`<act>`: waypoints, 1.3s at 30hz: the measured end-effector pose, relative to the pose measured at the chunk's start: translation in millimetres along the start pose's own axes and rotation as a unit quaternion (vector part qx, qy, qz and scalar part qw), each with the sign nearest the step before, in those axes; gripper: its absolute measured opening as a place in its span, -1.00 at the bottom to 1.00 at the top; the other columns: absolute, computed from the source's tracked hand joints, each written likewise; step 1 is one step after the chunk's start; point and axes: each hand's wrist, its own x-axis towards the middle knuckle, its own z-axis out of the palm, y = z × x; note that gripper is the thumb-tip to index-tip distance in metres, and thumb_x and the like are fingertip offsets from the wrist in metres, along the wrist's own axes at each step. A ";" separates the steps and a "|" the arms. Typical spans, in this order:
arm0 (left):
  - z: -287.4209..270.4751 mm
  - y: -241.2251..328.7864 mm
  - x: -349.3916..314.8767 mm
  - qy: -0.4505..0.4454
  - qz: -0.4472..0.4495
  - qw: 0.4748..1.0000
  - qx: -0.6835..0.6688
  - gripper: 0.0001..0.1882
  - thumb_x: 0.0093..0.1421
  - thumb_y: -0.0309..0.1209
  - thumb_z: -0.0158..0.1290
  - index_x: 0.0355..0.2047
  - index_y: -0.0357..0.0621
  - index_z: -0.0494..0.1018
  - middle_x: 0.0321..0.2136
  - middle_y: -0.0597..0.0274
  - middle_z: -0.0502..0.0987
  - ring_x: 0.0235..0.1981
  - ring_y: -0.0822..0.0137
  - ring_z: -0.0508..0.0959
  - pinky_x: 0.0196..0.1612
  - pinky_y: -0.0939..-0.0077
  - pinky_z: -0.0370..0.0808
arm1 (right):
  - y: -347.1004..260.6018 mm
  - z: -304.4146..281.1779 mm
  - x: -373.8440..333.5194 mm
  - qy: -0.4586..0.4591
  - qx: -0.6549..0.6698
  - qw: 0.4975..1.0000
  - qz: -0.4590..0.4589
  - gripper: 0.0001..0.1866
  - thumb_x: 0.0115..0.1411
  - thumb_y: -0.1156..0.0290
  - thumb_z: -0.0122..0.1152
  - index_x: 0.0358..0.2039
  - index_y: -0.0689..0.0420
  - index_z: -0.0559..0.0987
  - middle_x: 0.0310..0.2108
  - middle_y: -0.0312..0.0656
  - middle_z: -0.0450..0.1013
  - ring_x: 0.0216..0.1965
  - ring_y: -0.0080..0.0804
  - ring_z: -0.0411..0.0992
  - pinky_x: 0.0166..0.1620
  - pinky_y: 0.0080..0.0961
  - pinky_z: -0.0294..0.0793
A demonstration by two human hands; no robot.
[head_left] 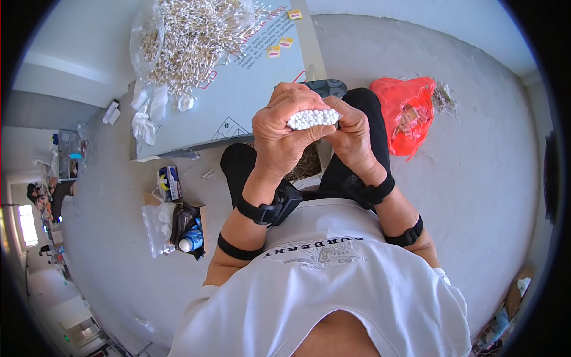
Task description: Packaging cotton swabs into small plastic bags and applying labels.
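Note:
A tight bundle of cotton swabs (311, 119) is held up in front of me, its white tips facing up toward the view. My left hand (278, 134) is wrapped round its left side, with the thumb along the near edge and the fingers over the far edge. My right hand (355, 135) closes on the bundle's right end; its fingertips are partly hidden. Whether a wrapper surrounds the sticks cannot be made out. Beyond my hands, a large loose heap of cotton swabs (199, 41) spills from a clear plastic bag (147, 35) onto a grey-blue board tabletop (250, 89).
Small yellow packets (273, 52) lie on the tabletop; white gloves (143, 129) hang at its left corner. On the floor, a red plastic bag (394, 90) stands to the right, and an open carton (205, 229) with a blue bottle (194, 235) to the left.

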 end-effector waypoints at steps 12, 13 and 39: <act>-13.4 2.6 -2.1 -0.004 -0.064 0.997 -0.053 -0.72 -0.08 -0.49 0.35 -0.32 -0.21 0.58 -0.34 0.27 0.58 -0.23 0.37 0.53 -0.13 0.50 0.47 | 4.3 -1.3 1.6 0.023 -0.016 1.000 -0.013 -0.69 0.02 0.54 0.38 -0.18 0.23 0.58 -0.34 -0.31 0.49 -0.32 -0.61 0.37 -0.23 -0.63 0.40; -13.3 3.5 -3.0 0.007 -0.075 0.995 -0.064 -0.74 -0.03 -0.49 0.32 -0.29 -0.24 0.56 -0.34 0.25 0.59 -0.26 0.41 0.54 -0.15 0.53 0.47 | 4.4 0.0 2.3 0.025 -0.009 1.000 -0.015 -0.69 0.04 0.55 0.37 -0.16 0.25 0.57 -0.33 -0.32 0.49 -0.31 -0.64 0.38 -0.22 -0.65 0.40; -22.2 10.7 3.5 -0.076 0.030 0.993 0.081 -0.59 -0.21 -0.59 0.34 -0.26 -0.16 0.58 -0.29 0.24 0.54 -0.21 0.25 0.51 -0.19 0.45 0.54 | -32.9 2.1 -7.4 0.061 -0.215 0.962 -0.158 -0.64 -0.08 0.69 0.35 -0.22 0.19 0.52 -0.26 -0.22 0.40 -0.39 -0.51 0.40 -0.33 -0.62 0.45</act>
